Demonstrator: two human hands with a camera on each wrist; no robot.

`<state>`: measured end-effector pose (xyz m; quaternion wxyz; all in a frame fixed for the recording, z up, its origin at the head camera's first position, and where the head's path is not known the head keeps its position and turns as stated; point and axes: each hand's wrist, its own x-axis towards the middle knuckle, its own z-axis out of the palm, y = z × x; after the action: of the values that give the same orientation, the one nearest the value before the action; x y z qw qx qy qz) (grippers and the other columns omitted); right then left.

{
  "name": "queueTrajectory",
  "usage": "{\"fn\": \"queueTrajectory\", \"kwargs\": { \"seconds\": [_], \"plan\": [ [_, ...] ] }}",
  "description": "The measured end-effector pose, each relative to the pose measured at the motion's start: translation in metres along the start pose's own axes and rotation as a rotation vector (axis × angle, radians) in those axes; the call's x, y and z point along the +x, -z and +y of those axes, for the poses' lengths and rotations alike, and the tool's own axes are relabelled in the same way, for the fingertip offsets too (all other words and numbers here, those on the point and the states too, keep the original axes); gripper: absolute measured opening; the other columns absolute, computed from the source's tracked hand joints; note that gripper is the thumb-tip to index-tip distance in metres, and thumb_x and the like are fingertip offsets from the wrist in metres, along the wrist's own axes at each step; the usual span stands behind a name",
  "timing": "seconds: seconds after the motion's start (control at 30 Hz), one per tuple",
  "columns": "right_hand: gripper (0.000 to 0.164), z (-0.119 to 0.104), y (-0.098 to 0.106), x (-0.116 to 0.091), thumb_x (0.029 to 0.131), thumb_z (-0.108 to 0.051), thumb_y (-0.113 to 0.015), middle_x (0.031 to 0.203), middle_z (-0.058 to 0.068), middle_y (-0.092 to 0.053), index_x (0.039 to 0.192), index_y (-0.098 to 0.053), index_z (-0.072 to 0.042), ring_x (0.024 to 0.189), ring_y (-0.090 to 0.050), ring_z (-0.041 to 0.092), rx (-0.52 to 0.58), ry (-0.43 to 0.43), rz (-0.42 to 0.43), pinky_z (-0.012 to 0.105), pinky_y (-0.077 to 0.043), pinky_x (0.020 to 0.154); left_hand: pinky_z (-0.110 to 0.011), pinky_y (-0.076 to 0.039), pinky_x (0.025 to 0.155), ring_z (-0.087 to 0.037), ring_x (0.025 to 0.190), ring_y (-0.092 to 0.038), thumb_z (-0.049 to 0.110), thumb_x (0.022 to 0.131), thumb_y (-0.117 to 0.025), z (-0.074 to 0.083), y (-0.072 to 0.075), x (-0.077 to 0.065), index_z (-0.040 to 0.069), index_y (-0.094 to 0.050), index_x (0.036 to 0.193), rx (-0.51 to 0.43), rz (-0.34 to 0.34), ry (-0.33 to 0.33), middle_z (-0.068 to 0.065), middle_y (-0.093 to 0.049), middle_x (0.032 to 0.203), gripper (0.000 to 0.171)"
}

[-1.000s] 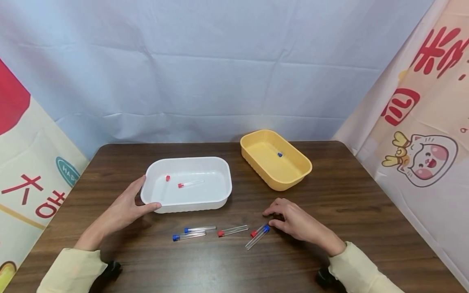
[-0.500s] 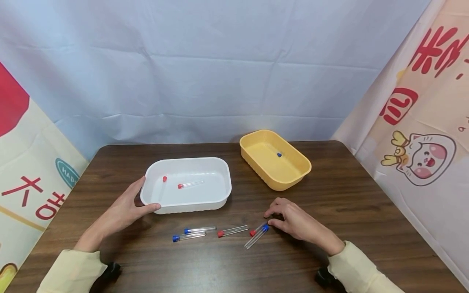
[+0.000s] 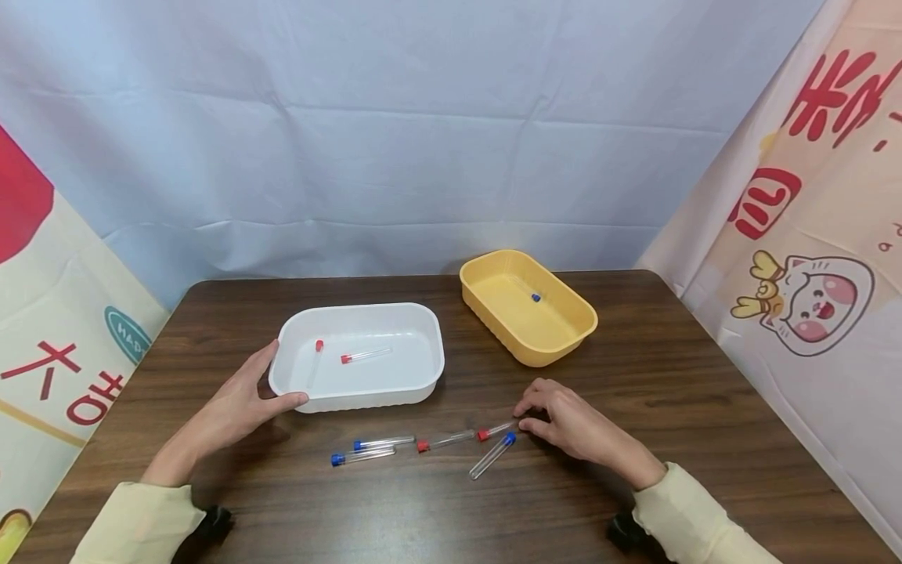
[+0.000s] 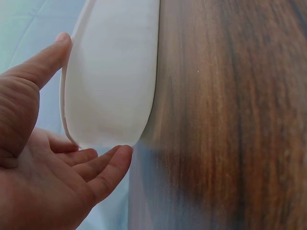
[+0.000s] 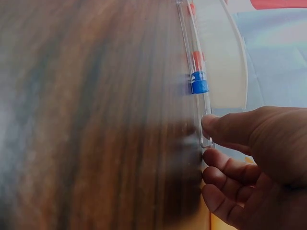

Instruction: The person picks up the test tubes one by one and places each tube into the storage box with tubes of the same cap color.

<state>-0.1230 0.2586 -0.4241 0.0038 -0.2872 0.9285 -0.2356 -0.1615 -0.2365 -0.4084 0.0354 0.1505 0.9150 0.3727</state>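
In the head view my left hand (image 3: 243, 392) rests on the left corner of a white plastic tray (image 3: 355, 400), thumb at the front rim and fairly straight fingers against the end wall. The left wrist view shows the fingertips (image 4: 125, 149) touching that wall. My right hand (image 3: 567, 427) pinches the clear bottom end of a red-capped test tube (image 3: 499, 430) between thumb and forefinger, low over the table. Just in front lies a blue-capped test tube (image 3: 493, 454). In the right wrist view its blue cap (image 5: 199, 86) overlaps the pinched tube.
Another red-capped tube (image 3: 447, 441) and two blue-capped tubes (image 3: 373, 453) lie on the brown table (image 3: 395, 509). Inside the white tray are two red-capped tubes (image 3: 366, 355). A yellow tray (image 3: 532, 356), holding a blue-capped tube (image 3: 535, 298), stands at the back right.
The red-capped tube at my right hand has turned and shifted away from the blue-capped one. A red-capped tube in the white tray has rolled slightly. My left hand stays put.
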Motion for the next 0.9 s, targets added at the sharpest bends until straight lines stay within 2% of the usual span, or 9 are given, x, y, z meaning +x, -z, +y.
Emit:
{"fn": "queueTrajectory", "kwargs": {
  "seconds": [0.2, 0.5, 0.9],
  "plan": [
    [0.009, 0.0021, 0.0001, -0.0019, 0.093, -0.009, -0.078, 0.1, -0.008, -0.063, 0.101, -0.077, -0.014, 0.096, -0.06, 0.011, -0.001, -0.005, 0.015, 0.034, -0.054, 0.083, -0.06, -0.039, 0.105, -0.039, 0.133, -0.041, 0.046, 0.091, -0.079, -0.0008, 0.0002, -0.0005, 0.0, -0.015, 0.164, -0.001, -0.002, 0.003, -0.027, -0.029, 0.159, 0.107],
    [0.006, 0.0027, 0.0008, -0.0037, 0.093, -0.012, -0.078, 0.095, -0.01, -0.063, 0.098, -0.077, -0.015, 0.089, -0.06, 0.009, -0.009, -0.034, 0.045, 0.031, -0.054, 0.078, -0.064, -0.035, 0.108, -0.044, 0.141, -0.034, 0.048, 0.091, -0.078, -0.0003, -0.0001, -0.0001, -0.002, -0.014, 0.163, 0.012, -0.006, 0.022, -0.03, -0.025, 0.162, 0.11],
    [0.004, -0.0003, 0.0008, -0.0019, 0.094, -0.016, -0.078, 0.083, -0.012, -0.062, 0.093, -0.075, -0.013, 0.072, -0.054, 0.0, 0.03, -0.096, 0.053, 0.024, -0.049, 0.064, -0.062, -0.037, 0.106, -0.042, 0.137, -0.038, 0.049, 0.09, -0.079, -0.001, 0.0001, 0.0, -0.001, -0.014, 0.164, 0.017, -0.007, 0.015, -0.028, -0.027, 0.161, 0.11]
  ]
}}
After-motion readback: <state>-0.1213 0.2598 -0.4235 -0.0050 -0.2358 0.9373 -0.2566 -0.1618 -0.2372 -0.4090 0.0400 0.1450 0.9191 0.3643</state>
